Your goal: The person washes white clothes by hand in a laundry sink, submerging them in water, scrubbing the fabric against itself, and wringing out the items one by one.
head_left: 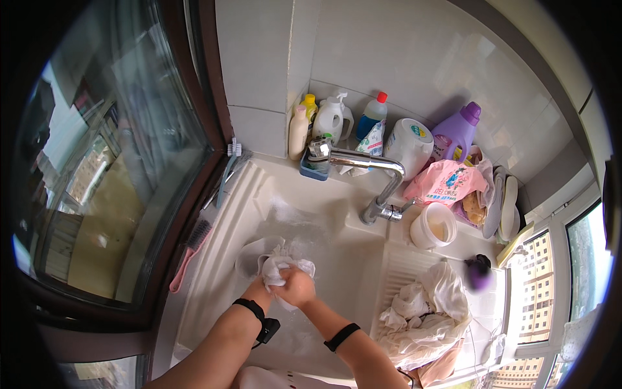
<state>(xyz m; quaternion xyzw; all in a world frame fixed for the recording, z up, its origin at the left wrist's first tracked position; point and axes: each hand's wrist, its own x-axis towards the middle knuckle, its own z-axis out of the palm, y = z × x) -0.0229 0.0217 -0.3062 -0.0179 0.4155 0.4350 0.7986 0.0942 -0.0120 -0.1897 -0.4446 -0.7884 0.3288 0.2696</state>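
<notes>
Over the white sink (343,272), both hands are closed on a bunched, wet white cloth (285,262). My right hand (297,286) wraps round its near right side, with the back of the hand showing. Close against it, my left hand (265,288) grips the cloth from the left; its fingers are mostly hidden by the cloth and the other hand. A pale rounded thing (249,259) lies in the shallow, slightly foamy water just left of the cloth; its kind is unclear. Each wrist wears a black band.
A chrome faucet (385,188) arches over the back. Crumpled white laundry (427,318) covers the ribbed washboard at right, near a white tub (433,227). Several detergent bottles (327,120) line the wall. A pink-handled brush (190,254) rests on the left rim, beside a brown-framed window (217,84).
</notes>
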